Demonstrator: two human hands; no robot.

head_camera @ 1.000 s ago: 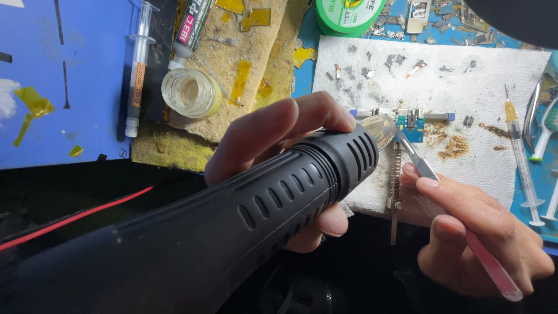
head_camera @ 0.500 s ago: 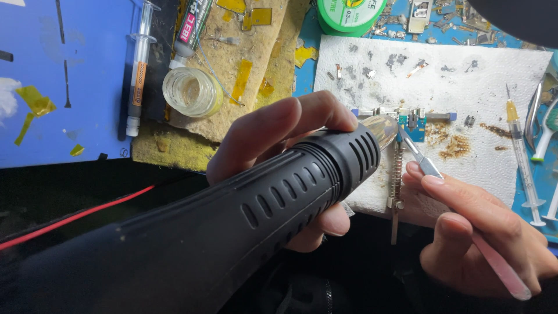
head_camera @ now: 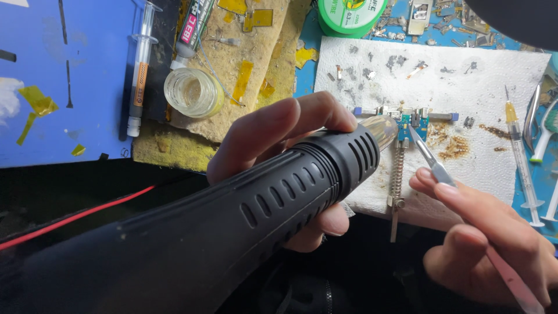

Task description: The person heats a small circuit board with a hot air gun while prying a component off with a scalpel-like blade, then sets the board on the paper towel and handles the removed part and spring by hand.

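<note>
- Your left hand (head_camera: 279, 157) is wrapped around the black hot-air gun (head_camera: 244, 221), fingers over the top near the vented collar, thumb under it: a full grip, closed on the barrel.
- The gun's metal nozzle (head_camera: 381, 129) sticks out past that grip and points at the small blue board (head_camera: 411, 121), its tip just beside the board's left edge.
- Your right hand (head_camera: 488, 244) pinches tweezers (head_camera: 430, 160) between thumb and fingertips, a narrow grip closed on the shaft; a pink tool end runs out behind the hand toward the lower right.
- The tweezer tips reach up and left from that grip and meet the board; you cannot tell whether they pinch a part there.
- The board sits clamped in a metal holder (head_camera: 398, 174) with a spring bar, between your two grips, lying on a stained white paper towel (head_camera: 465, 93) on the counter (head_camera: 87, 87).
- Beyond the left grip stand a small glass jar (head_camera: 193, 92) and a syringe (head_camera: 139, 75) on the blue mat.
- To the right of the right grip lies another syringe (head_camera: 521, 157), at the towel's edge.
- A green solder spool (head_camera: 351, 14) sits at the far edge, above the towel.
- A red wire (head_camera: 75, 218) runs left of the gun's body.
</note>
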